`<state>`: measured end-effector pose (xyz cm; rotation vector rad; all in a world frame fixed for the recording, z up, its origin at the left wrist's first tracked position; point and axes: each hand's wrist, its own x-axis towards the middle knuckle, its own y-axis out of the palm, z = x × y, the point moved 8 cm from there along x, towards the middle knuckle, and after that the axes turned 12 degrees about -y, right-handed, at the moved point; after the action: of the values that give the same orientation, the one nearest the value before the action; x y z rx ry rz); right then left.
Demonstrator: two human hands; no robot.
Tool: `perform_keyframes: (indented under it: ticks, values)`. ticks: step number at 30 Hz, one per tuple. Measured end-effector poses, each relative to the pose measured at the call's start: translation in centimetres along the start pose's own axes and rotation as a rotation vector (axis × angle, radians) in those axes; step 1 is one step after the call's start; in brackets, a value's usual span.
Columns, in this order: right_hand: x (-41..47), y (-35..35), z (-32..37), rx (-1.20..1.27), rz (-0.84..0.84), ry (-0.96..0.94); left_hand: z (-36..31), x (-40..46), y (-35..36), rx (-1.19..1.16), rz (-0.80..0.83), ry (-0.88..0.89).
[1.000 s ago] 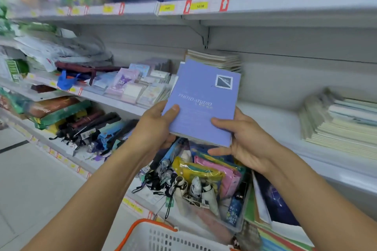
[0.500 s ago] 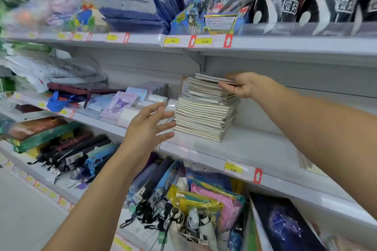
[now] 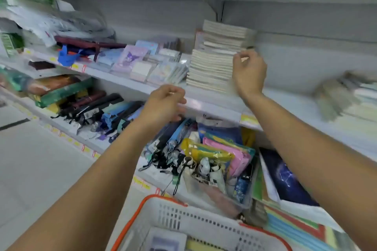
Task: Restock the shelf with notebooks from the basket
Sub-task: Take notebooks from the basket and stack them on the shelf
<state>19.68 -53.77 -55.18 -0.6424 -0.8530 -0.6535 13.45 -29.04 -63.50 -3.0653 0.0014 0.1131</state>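
A tall stack of notebooks (image 3: 212, 61) with pale page edges stands on the white middle shelf (image 3: 212, 106). My right hand (image 3: 250, 73) hovers at the stack's right front corner, fingers loosely curled, holding nothing. My left hand (image 3: 164, 104) is lower, in front of the shelf edge, fingers curled and empty. The white basket (image 3: 183, 224) with an orange rim sits at the bottom centre; a bluish notebook (image 3: 165, 240) lies inside it.
Small stationery packs (image 3: 142, 61) lie left of the stack. Another blurred pile of notebooks (image 3: 346, 96) sits at the right on the same shelf. Folded umbrellas (image 3: 98, 112) and colourful pouches (image 3: 222, 155) fill the lower shelf. Grey floor (image 3: 36, 169) lies to the left.
The blue notebook that both hands held went onto the stack. My right hand has since dropped from the stack's top to its front corner, my left hand has pulled back, and the view tilted down.
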Motion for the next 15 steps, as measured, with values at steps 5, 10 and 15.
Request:
perform_keyframes:
  ticks: [5,10,15]
  values:
    - [-31.7,10.5,-3.9,0.074,1.219,0.337,11.7,-1.2,-0.1,1.001,0.252,-0.172]
    - [-52.1,9.5,-7.8,-0.1,1.64,0.603,17.5,-4.1,-3.1,1.402,0.51,-0.503]
    - [-56.8,8.9,-10.6,-0.034,1.186,1.094,17.0,-4.0,-4.4,1.409,0.479,-0.406]
